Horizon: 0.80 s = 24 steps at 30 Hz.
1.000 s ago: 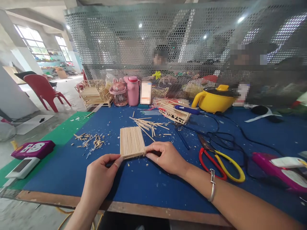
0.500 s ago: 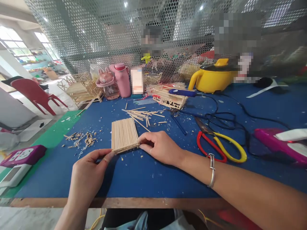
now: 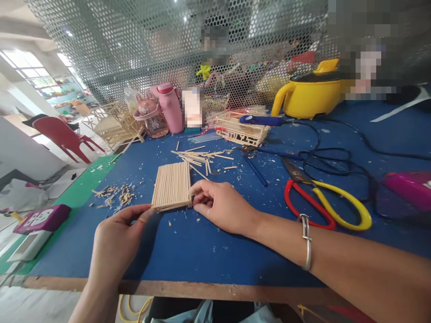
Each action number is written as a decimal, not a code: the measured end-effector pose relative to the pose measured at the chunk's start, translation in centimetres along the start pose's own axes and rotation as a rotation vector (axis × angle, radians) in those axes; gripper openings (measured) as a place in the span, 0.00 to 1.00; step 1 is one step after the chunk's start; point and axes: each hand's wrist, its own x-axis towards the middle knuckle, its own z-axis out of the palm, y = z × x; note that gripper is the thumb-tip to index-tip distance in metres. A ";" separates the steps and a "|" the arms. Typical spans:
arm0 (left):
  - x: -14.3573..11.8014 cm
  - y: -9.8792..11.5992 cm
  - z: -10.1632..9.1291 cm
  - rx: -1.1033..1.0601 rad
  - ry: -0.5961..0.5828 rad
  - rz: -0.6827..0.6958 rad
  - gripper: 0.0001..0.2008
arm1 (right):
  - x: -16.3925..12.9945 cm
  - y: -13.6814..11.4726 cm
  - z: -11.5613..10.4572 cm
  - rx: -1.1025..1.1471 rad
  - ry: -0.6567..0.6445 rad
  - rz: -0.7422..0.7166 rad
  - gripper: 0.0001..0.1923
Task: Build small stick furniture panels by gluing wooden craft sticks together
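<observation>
A flat panel of thin wooden sticks (image 3: pixel 171 185) lies on the blue table (image 3: pixel 208 251). My left hand (image 3: pixel 116 240) pinches its near left corner with thumb and forefinger. My right hand (image 3: pixel 224 206) holds the near right corner, fingers curled against the edge; a silver bangle sits on that wrist. Loose wooden sticks (image 3: pixel 198 157) lie scattered just beyond the panel.
Red and yellow scissors (image 3: pixel 323 202) lie right of my hand, among black cables (image 3: pixel 336 157). A stick frame model (image 3: pixel 242 132), blue tool (image 3: pixel 262 120), yellow pot (image 3: pixel 310 92), pink bottles (image 3: pixel 166 107) stand at the back by a mesh screen. Wood chips (image 3: pixel 116 195) lie left. People sit behind the mesh.
The view has shifted, so things sit differently in the frame. Both hands keep their hold on the panel's near corners; the panel has turned slightly.
</observation>
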 end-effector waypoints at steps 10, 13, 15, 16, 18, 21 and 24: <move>0.0 -0.1 0.2 -0.029 0.002 0.002 0.20 | 0.1 -0.7 0.0 -0.118 0.088 -0.044 0.07; -0.1 0.0 0.1 -0.038 0.007 0.012 0.19 | 0.3 -0.7 0.2 -0.150 0.094 -0.091 0.08; -0.2 0.0 0.2 -0.038 0.007 0.021 0.19 | 0.4 -0.6 0.3 -0.163 0.095 -0.114 0.08; -0.3 0.0 0.2 -0.042 0.007 0.024 0.19 | 0.4 -0.6 0.3 -0.168 0.096 -0.120 0.09; -0.2 0.0 0.2 -0.057 -0.001 0.031 0.19 | 0.4 -0.5 0.3 -0.174 0.092 -0.122 0.09; 0.2 -0.2 0.0 -0.066 -0.031 0.036 0.19 | 0.5 -0.5 0.3 -0.167 0.085 -0.118 0.09; 1.0 -0.3 -0.4 -0.034 -0.064 0.050 0.19 | 0.6 -0.5 0.4 -0.131 0.058 -0.110 0.10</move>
